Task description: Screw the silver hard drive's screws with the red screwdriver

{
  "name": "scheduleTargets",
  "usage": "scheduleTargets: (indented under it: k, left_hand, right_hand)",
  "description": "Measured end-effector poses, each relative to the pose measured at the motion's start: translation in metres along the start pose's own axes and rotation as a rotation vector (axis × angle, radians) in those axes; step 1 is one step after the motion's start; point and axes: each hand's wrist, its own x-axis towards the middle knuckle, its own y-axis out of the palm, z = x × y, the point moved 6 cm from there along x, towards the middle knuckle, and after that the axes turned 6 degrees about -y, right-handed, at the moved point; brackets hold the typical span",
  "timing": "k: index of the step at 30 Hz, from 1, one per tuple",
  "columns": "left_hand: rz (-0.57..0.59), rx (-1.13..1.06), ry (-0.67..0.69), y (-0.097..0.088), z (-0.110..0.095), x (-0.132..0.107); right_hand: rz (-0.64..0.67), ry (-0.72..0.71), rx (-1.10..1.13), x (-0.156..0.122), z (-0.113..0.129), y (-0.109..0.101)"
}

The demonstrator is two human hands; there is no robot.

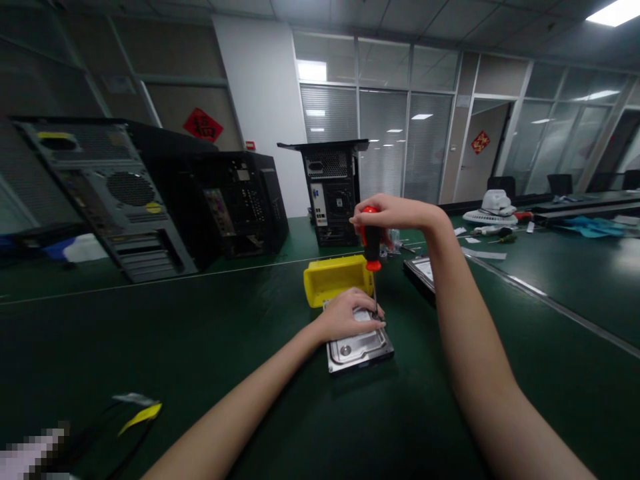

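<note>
A silver hard drive (359, 348) lies flat on the dark green table (210, 347) in front of me. My left hand (347, 315) rests on its far end with fingers curled down, steadying it and touching the shaft of the screwdriver. My right hand (395, 215) is closed around the top of a red and black screwdriver (371, 250), which stands upright with its tip on the drive's far right corner.
A yellow parts bin (337, 279) sits just behind the drive. Another drive (421, 275) lies to the right of it. Three black computer towers (125, 200) (247, 200) (333, 193) stand at the back. A white fan (493, 208) and small items lie far right.
</note>
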Motion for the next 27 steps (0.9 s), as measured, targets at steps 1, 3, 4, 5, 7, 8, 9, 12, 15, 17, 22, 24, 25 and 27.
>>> scheduleTargets:
  k: [1,3,4,5,7,8,9,12,15,17,22,24,25,27]
  left_hand:
    - [-0.002,-0.001,-0.004,0.0,0.0,-0.001]
    - [-0.009,0.002,-0.009,0.0,0.001,-0.001]
    - [-0.012,0.004,-0.011,0.0,0.001,-0.002]
    - [-0.014,0.006,-0.012,0.0,0.002,-0.002]
    - [-0.015,0.008,-0.014,0.001,0.002,-0.003]
    - [-0.015,0.008,-0.012,0.001,0.002,-0.003]
    - [-0.015,0.008,-0.006,0.001,0.002,-0.004]
    - [-0.01,0.013,0.025,0.002,0.0,-0.005]
    - [-0.017,0.024,0.022,0.002,0.0,-0.006]
    - [-0.023,0.028,0.017,0.002,0.001,-0.006]
    - [-0.028,0.025,0.029,0.003,0.0,-0.007]
    - [-0.024,0.021,0.038,0.003,-0.001,-0.007]
    - [-0.023,0.02,0.04,0.003,-0.001,-0.007]
    - [-0.023,0.022,0.042,0.004,-0.001,-0.007]
  right_hand:
    - [0.0,0.004,0.002,0.0,-0.001,0.0]
    - [0.002,0.011,0.007,-0.001,-0.002,0.0]
    - [0.004,0.014,0.008,-0.001,-0.002,0.0]
    - [0.006,0.017,0.01,-0.001,-0.002,0.0]
    - [0.008,0.024,0.012,-0.002,-0.003,0.0]
    - [0.009,0.028,0.013,-0.003,-0.003,0.0]
    - [0.01,0.032,0.015,-0.003,-0.003,0.001]
    - [0.012,0.044,0.023,-0.005,-0.003,0.001]
    - [0.013,0.051,0.024,-0.007,-0.004,0.001]
    - [0.015,0.053,0.022,-0.007,-0.005,0.0]
    - [0.034,0.059,0.008,-0.009,-0.008,-0.001]
    - [0.04,0.062,0.003,-0.01,-0.009,-0.001]
    - [0.043,0.063,0.001,-0.01,-0.009,-0.001]
    - [0.049,0.063,-0.003,-0.011,-0.009,-0.001]
